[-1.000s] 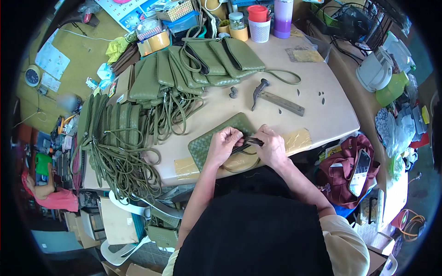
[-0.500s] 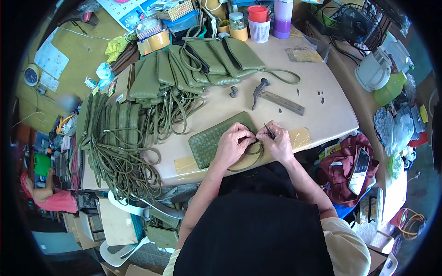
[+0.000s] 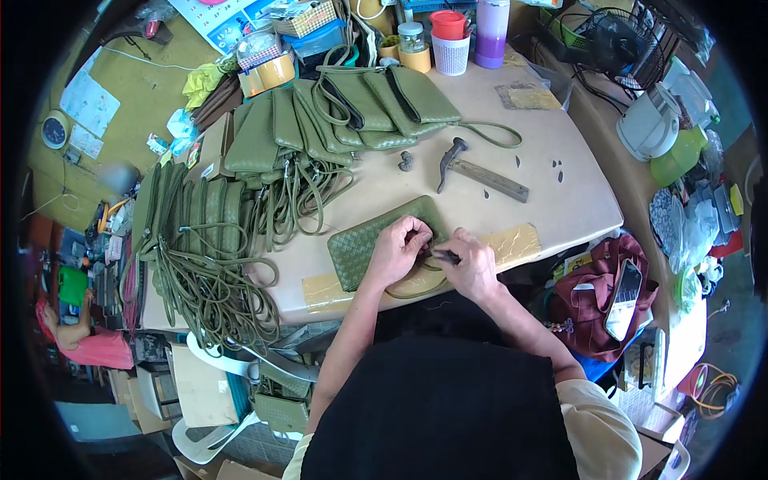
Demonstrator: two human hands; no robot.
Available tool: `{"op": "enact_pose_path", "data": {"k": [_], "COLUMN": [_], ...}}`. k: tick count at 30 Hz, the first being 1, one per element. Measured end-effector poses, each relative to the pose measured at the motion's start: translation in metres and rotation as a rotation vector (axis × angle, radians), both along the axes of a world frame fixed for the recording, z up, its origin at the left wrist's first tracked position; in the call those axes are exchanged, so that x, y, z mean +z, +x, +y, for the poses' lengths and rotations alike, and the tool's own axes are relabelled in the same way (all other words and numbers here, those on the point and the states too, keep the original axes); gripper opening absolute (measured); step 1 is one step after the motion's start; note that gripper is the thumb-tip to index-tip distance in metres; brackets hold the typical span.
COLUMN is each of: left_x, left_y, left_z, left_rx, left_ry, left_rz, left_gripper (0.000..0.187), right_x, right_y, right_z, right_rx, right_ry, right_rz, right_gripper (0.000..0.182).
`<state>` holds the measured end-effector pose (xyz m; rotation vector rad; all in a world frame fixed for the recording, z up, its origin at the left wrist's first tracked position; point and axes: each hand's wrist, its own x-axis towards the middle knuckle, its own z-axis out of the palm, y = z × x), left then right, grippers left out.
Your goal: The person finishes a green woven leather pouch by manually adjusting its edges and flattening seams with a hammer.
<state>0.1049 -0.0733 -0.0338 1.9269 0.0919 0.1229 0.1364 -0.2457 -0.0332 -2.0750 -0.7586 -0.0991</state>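
While the olive-green woven-texture pouch (image 3: 360,246) has hardly budged at the near edge of the beige smooth-topped tabletop (image 3: 564,196), the right hand is what's changed. Half a second ago it had that slim dark handheld tool (image 3: 450,257) pointing up and away, with its fingertips right up at the pouch's right end. Now the right hand (image 3: 474,266) has rolled over, and the tool points left, back toward the left hand (image 3: 398,250), much like a second ago. So I'd read it as a swap from finger work to tool work on the same spot, with the job on that end not finished. As for grip, the right hand is closed around the tool, and the left hand has its fingers curled in a narrow pinch at the pouch's right end. Can't tell exactly what's in that pinch, or whether the tool's tip is touching anything, it's too small. The thin olive-green cord-like strap (image 3: 413,296) loops out on the near side, below both hands. Farther off to the right, the dark-headed hammer with a flat wooden handle (image 3: 490,178) hasn't moved, so it's not part of this bit.
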Motion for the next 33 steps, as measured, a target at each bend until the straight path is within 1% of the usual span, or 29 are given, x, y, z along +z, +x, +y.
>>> {"op": "enact_pose_path", "data": {"k": [1, 2, 4, 5, 6, 8, 9, 12, 14, 15, 17, 18, 20, 21, 22, 24, 25, 26, 27, 28, 29, 30, 31, 32, 33], "left_x": [0.0, 0.0, -0.001, -0.001, 0.0, 0.002, 0.002, 0.0, -0.007, -0.005, -0.001, 0.0, 0.002, 0.017, 0.019, 0.036, 0.046, 0.054, 0.057, 0.042, 0.038, 0.037, 0.031, 0.027, 0.029], "left_y": [0.001, 0.001, 0.001, 0.001, 0.001, 0.0, 0.0, -0.001, -0.001, -0.001, -0.003, -0.004, -0.013, -0.026, -0.036, -0.054, -0.061, -0.067, -0.069, -0.061, -0.055, -0.051, -0.048, -0.047, -0.045], "left_z": [-0.001, -0.001, -0.001, -0.001, -0.002, -0.003, -0.003, -0.004, -0.001, -0.001, -0.004, -0.007, -0.01, -0.006, -0.003, -0.007, -0.011, -0.016, -0.019, -0.013, -0.012, -0.01, -0.004, -0.003, -0.003], "left_rx": [0.004, 0.009, 0.02, 0.025, 0.024, 0.042, 0.042, 0.049, 0.02, 0.022, 0.002, 0.011, -0.075, -0.264, -0.583, -0.768, -0.753, -0.399, -0.051, 0.088, 0.149, 0.209, 0.145, 0.14, 0.118], "left_ry": [-0.015, -0.031, -0.043, -0.055, -0.056, -0.076, -0.077, -0.052, 0.043, 0.045, 0.202, 0.205, -0.155, -0.158, -0.454, -0.18, -0.176, -0.001, 0.167, 0.472, 0.62, 0.769, 0.835, 0.831, 0.75], "left_rz": [0.012, 0.024, 0.024, 0.025, 0.027, 0.025, 0.025, 0.022, -0.064, -0.062, -0.133, -0.132, -0.232, -0.131, -0.02, 0.018, 0.017, -0.01, -0.036, -0.298, -0.317, -0.339, -0.295, -0.308, -0.287], "left_gripper": [0.007, 0.005, 0.005, 0.005, 0.005, 0.005, 0.005, 0.006, 0.006, 0.006, 0.005, 0.005, 0.008, 0.011, 0.011, 0.011, 0.011, 0.014, 0.02, 0.037, 0.042, 0.047, 0.05, 0.05, 0.048], "right_x": [0.005, 0.013, 0.035, 0.035, 0.035, 0.036, 0.036, 0.028, 0.026, 0.026, 0.024, 0.023, 0.013, 0.007, 0.007, 0.008, 0.018, 0.018, 0.019, 0.021, 0.025, 0.02, 0.008, 0.002, 0.015], "right_y": [-0.002, -0.003, -0.007, -0.011, -0.01, -0.005, 0.0, 0.005, 0.004, 0.004, 0.004, 0.006, 0.012, 0.018, 0.021, 0.026, 0.022, 0.023, 0.023, 0.023, 0.022, 0.023, 0.026, 0.029, 0.026], "right_z": [-0.006, -0.014, -0.028, -0.03, -0.031, -0.031, -0.031, -0.023, -0.015, -0.013, -0.012, -0.011, -0.013, -0.016, -0.019, -0.026, -0.028, -0.025, -0.022, -0.022, -0.018, -0.016, -0.012, -0.009, -0.006], "right_rx": [0.098, 0.1, 0.47, 0.38, 0.379, 0.03, -0.003, -0.015, -0.033, -0.049, -0.053, -0.057, -0.078, -0.058, -0.084, -0.081, -0.056, -0.047, -0.01, 0.019, 0.062, 0.048, 0.1, 0.154, 0.164], "right_ry": [-0.069, -0.068, -0.234, -0.101, -0.103, -0.195, -0.208, -0.247, -0.248, -0.253, -0.257, -0.26, -0.135, -0.047, 0.051, -0.02, -0.097, -0.097, -0.117, -0.139, -0.149, -0.153, -0.025, 0.106, 0.174], "right_rz": [0.031, 0.031, 0.071, -0.012, -0.01, 0.036, -0.034, -0.068, -0.05, -0.033, -0.044, -0.058, -0.018, 0.056, 0.106, 0.005, -0.022, -0.023, 0.11, 0.242, 0.273, 0.27, 0.371, 0.466, 0.537], "right_gripper": [0.016, 0.016, 0.022, 0.031, 0.031, 0.032, 0.028, 0.025, 0.024, 0.023, 0.021, 0.019, 0.016, 0.017, 0.021, 0.033, 0.05, 0.05, 0.056, 0.061, 0.06, 0.06, 0.058, 0.055, 0.052]}}
